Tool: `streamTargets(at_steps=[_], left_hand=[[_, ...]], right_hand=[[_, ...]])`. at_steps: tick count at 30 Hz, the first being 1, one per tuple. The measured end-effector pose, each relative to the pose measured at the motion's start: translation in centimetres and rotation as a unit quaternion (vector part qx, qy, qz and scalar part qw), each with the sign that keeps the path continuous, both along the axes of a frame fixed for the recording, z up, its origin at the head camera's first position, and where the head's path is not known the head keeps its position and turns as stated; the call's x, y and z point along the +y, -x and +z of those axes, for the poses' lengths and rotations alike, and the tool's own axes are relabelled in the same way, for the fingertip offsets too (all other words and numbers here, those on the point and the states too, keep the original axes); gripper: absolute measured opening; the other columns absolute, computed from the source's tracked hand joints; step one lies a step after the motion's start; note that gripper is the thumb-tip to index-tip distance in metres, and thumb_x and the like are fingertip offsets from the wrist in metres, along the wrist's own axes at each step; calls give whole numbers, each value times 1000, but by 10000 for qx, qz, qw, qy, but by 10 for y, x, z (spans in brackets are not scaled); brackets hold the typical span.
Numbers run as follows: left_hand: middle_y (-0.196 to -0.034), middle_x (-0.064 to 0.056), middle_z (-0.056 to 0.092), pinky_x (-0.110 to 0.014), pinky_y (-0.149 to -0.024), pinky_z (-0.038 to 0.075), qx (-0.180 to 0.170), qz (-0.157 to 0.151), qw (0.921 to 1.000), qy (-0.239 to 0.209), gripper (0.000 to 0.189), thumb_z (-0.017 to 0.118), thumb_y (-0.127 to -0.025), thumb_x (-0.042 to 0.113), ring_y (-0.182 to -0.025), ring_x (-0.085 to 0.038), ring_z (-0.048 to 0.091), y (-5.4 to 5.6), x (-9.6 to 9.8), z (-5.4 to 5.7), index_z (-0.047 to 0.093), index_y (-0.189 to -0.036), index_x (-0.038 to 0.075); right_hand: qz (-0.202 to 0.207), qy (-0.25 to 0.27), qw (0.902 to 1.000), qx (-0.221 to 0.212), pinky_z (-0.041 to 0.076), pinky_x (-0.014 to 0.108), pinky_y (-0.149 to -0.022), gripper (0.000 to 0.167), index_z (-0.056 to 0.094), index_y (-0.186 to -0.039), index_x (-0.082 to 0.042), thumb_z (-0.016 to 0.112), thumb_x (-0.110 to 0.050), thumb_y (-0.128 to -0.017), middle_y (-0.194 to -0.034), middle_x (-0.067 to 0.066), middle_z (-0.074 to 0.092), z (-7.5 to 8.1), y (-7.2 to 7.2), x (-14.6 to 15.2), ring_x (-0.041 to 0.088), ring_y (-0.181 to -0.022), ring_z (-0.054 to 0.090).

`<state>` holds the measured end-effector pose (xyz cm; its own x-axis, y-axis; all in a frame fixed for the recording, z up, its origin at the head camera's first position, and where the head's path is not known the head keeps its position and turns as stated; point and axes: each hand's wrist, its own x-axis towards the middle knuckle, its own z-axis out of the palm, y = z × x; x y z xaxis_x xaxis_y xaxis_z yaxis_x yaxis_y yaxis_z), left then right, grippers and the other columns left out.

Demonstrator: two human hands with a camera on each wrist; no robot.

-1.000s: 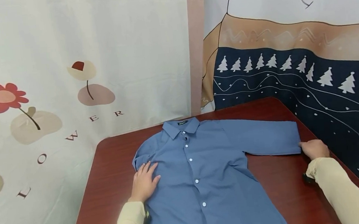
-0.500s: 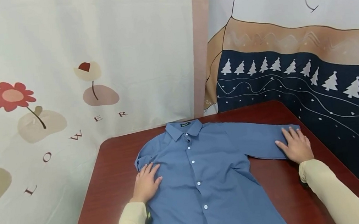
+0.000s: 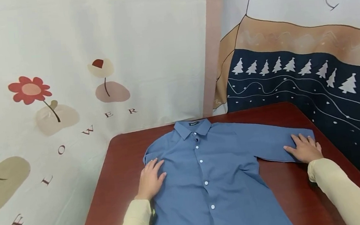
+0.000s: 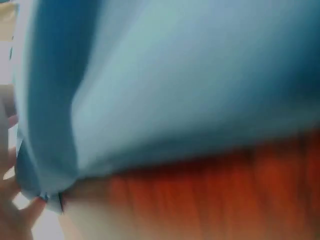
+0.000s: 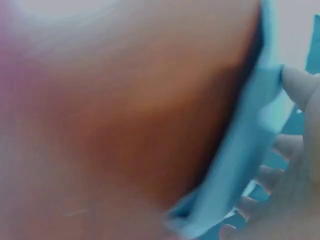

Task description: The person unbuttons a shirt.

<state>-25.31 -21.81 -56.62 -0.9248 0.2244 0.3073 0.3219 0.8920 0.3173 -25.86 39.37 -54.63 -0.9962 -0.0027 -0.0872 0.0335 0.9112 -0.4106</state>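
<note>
1. Head view: a blue shirt (image 3: 227, 172) lies face up on a red-brown table (image 3: 121, 174). Its collar (image 3: 186, 130) is at the far end, and white buttons (image 3: 206, 183) go down its middle. The near end of the shirt runs out of sight.
2. The left hand (image 3: 149, 179) rests on the side edge of the shirt, below one shoulder. Its fingers are loose and spread — they just lie on the cloth.
3. The right hand (image 3: 305, 149) rests on the shirt's long sleeve (image 3: 266, 139), close to the sleeve's end. Its fingers are spread out flat too — loose on the cloth.
4. Behind the shirt hangs a white curtain (image 3: 149, 51) with a red flower (image 3: 30, 90) on it. Past the shirt's long sleeve is a dark blue curtain (image 3: 287, 87) with white trees.
5. Both wrist views are blurry, but blue shirt cloth shows beside the fingers in each.
</note>
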Motion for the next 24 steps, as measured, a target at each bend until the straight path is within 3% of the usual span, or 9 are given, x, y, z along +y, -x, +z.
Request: streamTargets(at_steps=[2,4,7,12,16,19,24], left_hand=[[-140,-19,49,-59,-101,34,220,204,9994,-142,46,69,-89,21,-129,-40,42,1,-5,4,60,-132,9],[-141,-18,48,-59,-98,36,217,487,9983,-250,47,70,-88,20,-128,-39,42,0,-12,7,59,-133,9],[-143,-19,43,-59,-97,36,-228,970,9939,-473,52,68,-90,23,-128,-40,40,-2,-21,11,54,-138,11],[-135,-21,50,-58,-98,37,-1016,1746,9725,-1155,54,63,-94,25,-121,-41,45,0,-28,13,46,-142,7],[-113,-18,61,-53,-90,42,-1253,2200,9522,-1707,44,60,-96,21,-106,-37,54,9,-28,11,52,-135,2],[-102,-16,62,-50,-83,44,-1383,2447,9416,-1852,38,58,-96,21,-95,-34,58,17,-29,9,59,-127,1],[-111,-19,64,-51,-83,45,-1665,2728,9291,-1862,35,56,-95,22,-99,-37,59,23,-29,9,62,-123,1]], right_hand=[[72,-8,9998,192,5,77,-99,89,24,-146,11,42,-60,-97,-146,42,15,7,8,-10,64,-130,7],[229,-4,9992,339,7,75,-100,88,25,-146,12,43,-59,-97,-146,41,17,16,15,-26,63,-131,9],[546,45,9973,485,11,73,-102,83,28,-146,11,49,-54,-97,-147,39,19,26,23,-60,60,-133,12],[1137,58,9908,731,15,68,-106,73,34,-147,6,58,-42,-97,-149,34,25,29,26,-122,55,-136,17],[1629,90,9834,799,16,65,-108,69,39,-147,0,62,-39,-95,-151,28,29,25,21,-164,50,-139,19],[1876,130,9788,809,18,63,-109,68,41,-146,-3,64,-39,-94,-151,25,31,21,16,-189,47,-140,20],[2029,177,9752,860,20,61,-109,66,44,-145,-5,67,-37,-92,-151,23,34,14,10,-214,45,-141,22]])
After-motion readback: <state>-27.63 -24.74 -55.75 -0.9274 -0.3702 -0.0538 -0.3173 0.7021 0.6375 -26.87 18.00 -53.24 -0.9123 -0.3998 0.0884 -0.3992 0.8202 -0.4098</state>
